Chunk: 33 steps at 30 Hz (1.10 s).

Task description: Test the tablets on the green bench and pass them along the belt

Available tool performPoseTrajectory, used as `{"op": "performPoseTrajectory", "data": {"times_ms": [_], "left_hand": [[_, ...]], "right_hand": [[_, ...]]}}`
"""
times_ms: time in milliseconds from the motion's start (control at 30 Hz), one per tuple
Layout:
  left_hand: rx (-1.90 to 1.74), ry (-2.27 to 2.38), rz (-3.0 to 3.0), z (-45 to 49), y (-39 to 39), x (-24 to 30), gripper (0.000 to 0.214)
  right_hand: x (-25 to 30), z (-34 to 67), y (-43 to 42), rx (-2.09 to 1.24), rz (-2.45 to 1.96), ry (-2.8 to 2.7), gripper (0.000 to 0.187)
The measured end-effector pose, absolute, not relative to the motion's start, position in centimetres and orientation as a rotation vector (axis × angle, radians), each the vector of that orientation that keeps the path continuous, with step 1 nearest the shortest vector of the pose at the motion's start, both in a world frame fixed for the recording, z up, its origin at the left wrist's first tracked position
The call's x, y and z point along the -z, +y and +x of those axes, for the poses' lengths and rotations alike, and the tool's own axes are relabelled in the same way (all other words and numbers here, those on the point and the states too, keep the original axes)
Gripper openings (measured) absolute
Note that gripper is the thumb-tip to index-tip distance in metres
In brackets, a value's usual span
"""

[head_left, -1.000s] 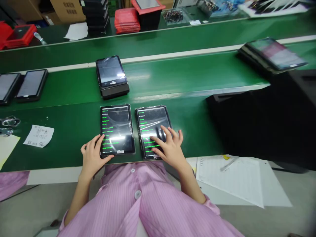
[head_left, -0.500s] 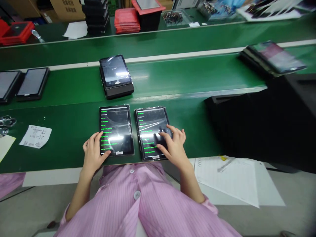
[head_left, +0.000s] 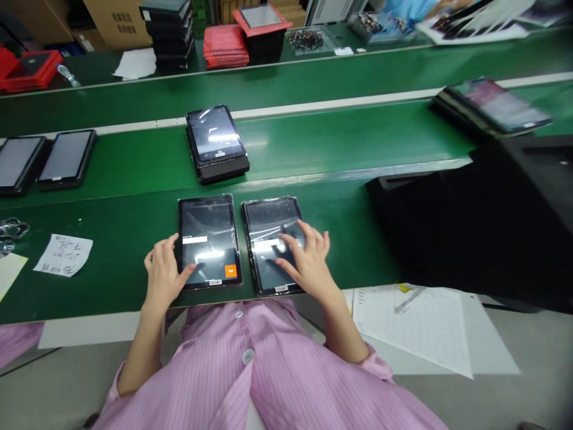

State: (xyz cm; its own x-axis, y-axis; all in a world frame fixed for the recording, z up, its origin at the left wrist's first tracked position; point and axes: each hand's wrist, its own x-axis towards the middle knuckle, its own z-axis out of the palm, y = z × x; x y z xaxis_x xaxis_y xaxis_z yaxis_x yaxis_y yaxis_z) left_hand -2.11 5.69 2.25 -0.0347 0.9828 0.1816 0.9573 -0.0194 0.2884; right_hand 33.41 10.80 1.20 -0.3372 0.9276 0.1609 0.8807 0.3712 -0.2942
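Two black tablets lie side by side on the green bench in front of me. My left hand (head_left: 163,272) rests at the lower left edge of the left tablet (head_left: 208,240), thumb on the screen, fingers loosely spread. That screen is dark with a white bar and an orange button at its lower right. My right hand (head_left: 307,260) lies spread over the lower right of the right tablet (head_left: 271,236), fingertips on its screen, which shows a white bar. Neither hand holds anything.
A stack of tablets (head_left: 216,142) sits on the belt behind. Two more tablets (head_left: 47,160) lie at the far left, another stack (head_left: 492,104) at the far right. A note slip (head_left: 64,255) lies left; papers with a pen (head_left: 425,325) lie right. A black box (head_left: 483,215) stands at right.
Both screens switched from lists of green text to a dark page with a white bar; an orange button appeared on the left tablet. The hands barely moved.
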Motion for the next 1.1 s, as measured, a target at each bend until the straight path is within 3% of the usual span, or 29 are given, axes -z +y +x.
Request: {"op": "performPoseTrajectory", "data": {"times_ms": [100, 267, 567, 733, 900, 1100], "left_hand": [[-0.566, 2.047, 2.211, -2.4, 8.0, -3.3, 0.083], [-0.442, 1.603, 2.434, -0.6, 15.6, -4.4, 0.047], [-0.279, 1.284, 2.558, 1.9, 19.6, -5.0, 0.026], [-0.385, 1.376, 2.658, 2.9, 20.3, -4.5, 0.030], [-0.364, 1.265, 2.625, 2.6, 19.3, -4.3, 0.030], [-0.544, 1.740, 2.536, 1.1, 18.4, -4.5, 0.038]], "right_hand": [[-1.7, 35.3, 12.9, -0.222, -1.622, -2.252, 0.051], [-1.9, 35.9, 19.5, -0.292, -1.589, -2.397, 0.052], [-2.6, 35.2, 21.5, -0.275, -1.590, -2.558, 0.048], [-2.5, 34.8, 22.7, -0.286, -1.649, -2.477, 0.054], [-3.3, 36.1, 23.7, -0.540, -1.591, -2.532, 0.053], [-0.8, 36.9, 26.4, -0.539, -1.308, -2.069, 0.069]]}}
